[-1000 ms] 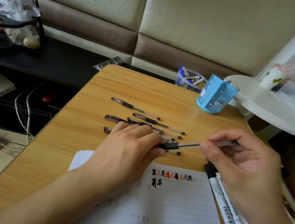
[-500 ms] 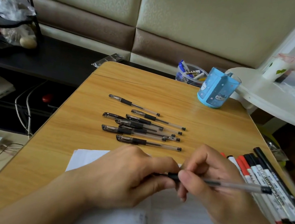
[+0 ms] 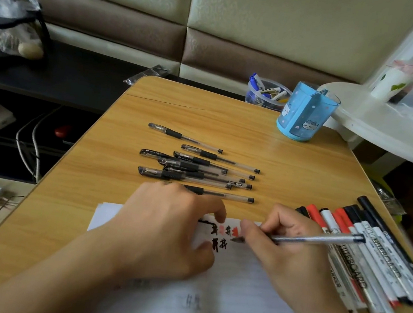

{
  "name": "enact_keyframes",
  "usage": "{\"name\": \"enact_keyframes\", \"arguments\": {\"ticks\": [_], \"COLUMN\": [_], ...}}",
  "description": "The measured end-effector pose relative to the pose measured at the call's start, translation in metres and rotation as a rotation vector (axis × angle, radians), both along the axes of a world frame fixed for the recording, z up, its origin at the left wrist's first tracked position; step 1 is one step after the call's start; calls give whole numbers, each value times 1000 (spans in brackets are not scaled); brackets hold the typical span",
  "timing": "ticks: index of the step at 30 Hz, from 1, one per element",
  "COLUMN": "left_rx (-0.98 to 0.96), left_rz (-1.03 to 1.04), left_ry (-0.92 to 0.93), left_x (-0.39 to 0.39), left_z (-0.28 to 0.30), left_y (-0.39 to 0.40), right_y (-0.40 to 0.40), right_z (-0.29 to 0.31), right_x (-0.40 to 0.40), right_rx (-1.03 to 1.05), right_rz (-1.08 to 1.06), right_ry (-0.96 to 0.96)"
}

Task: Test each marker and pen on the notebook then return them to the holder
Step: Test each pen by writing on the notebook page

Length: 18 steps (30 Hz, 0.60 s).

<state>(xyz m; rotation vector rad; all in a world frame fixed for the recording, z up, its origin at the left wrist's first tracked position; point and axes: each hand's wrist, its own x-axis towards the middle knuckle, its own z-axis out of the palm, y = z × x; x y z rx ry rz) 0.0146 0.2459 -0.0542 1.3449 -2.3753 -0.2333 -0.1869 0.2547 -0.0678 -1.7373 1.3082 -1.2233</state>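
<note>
Both hands have come down onto the notebook [image 3: 231, 284] since a moment ago, when they held the pen together up in the air. Now the right hand [image 3: 291, 258] pinches the pen [image 3: 315, 239] alone, and its tip touches the page beside the red and black test marks [image 3: 219, 236]. The cap seems to be off, though where it went cannot be seen. The left hand [image 3: 165, 229] rests on the page with bent fingers; if it holds anything, that cannot be told.

Just past the left fingers lies a row of black gel pens [image 3: 198, 168], close together. Right beside the right hand, near the table's [image 3: 86, 193] right edge, lies a bunch of whiteboard markers [image 3: 370, 254]. The blue holder [image 3: 304, 116] stands at the far right corner, well apart from the hands. Bare wood lies open between the pens and the holder, and along the left side.
</note>
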Motion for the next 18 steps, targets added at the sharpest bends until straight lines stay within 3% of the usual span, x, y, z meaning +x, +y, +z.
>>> {"name": "enact_keyframes", "arguments": {"ticks": [18], "left_rx": [84], "left_rz": [-88], "left_ry": [-37], "left_x": [-7], "left_z": [-1], "left_y": [1], "right_y": [-2], "right_z": [-2], "right_x": [1], "right_rx": [-18], "right_rz": [-25], "right_ry": [88]}}
